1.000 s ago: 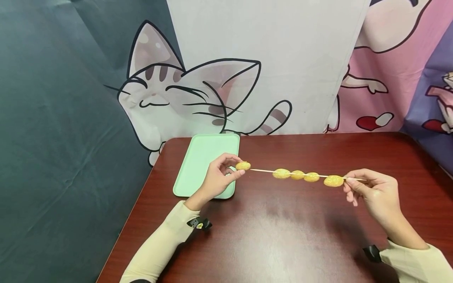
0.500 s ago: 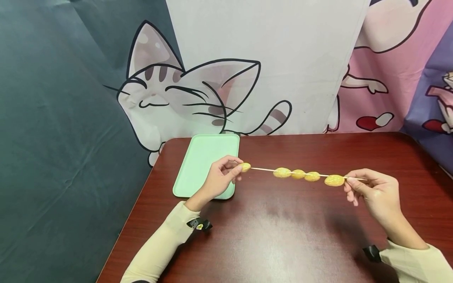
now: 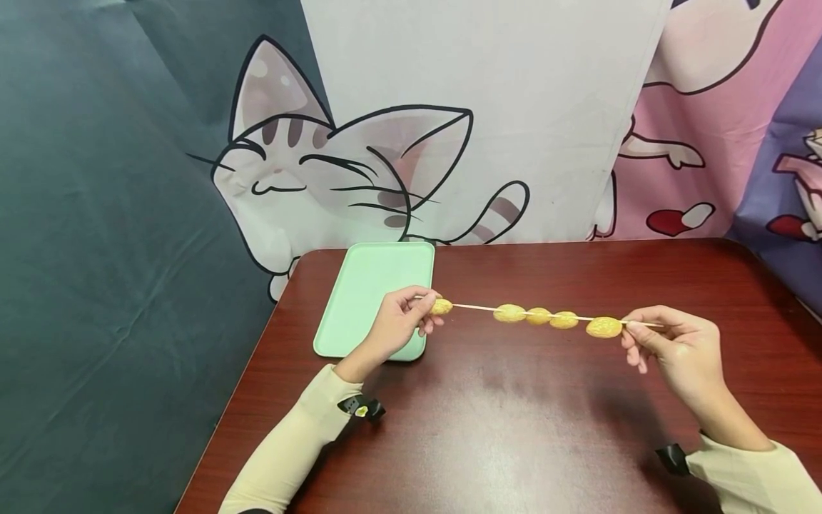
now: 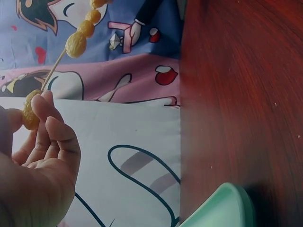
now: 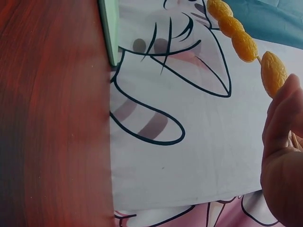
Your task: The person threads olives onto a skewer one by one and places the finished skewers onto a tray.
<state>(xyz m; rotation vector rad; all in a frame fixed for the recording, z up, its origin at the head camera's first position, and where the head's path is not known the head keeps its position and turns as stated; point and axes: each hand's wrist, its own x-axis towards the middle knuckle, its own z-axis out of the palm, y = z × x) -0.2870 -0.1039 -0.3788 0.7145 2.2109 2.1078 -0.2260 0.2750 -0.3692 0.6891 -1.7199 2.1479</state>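
Note:
A thin wooden skewer [image 3: 473,307] stretches between the two hands above the table. Several wrinkled yellow oval pieces, like dried fruit, are threaded on it; a cluster [image 3: 538,316] sits mid-skewer and one piece [image 3: 604,328] lies close to the right fingers. My left hand [image 3: 399,325] pinches another yellow piece [image 4: 31,109] at the skewer's left end, and a bit of stick shows beyond it. At the other end my right hand [image 3: 683,350] pinches the skewer between thumb and forefinger. In the right wrist view the right fingertips are close to the nearest yellow piece [image 5: 273,73].
A pale green tray [image 3: 359,285] lies at the back left of the dark red wooden table [image 3: 514,428], partly behind the left hand. A cloth backdrop [image 3: 552,107] with cartoon cats stands along the table's far edge.
The left hand's yellow piece has moved onto the skewer's left end, and the stick tip now shows past it. The left fingers have shifted round the piece. The right hand barely moves.

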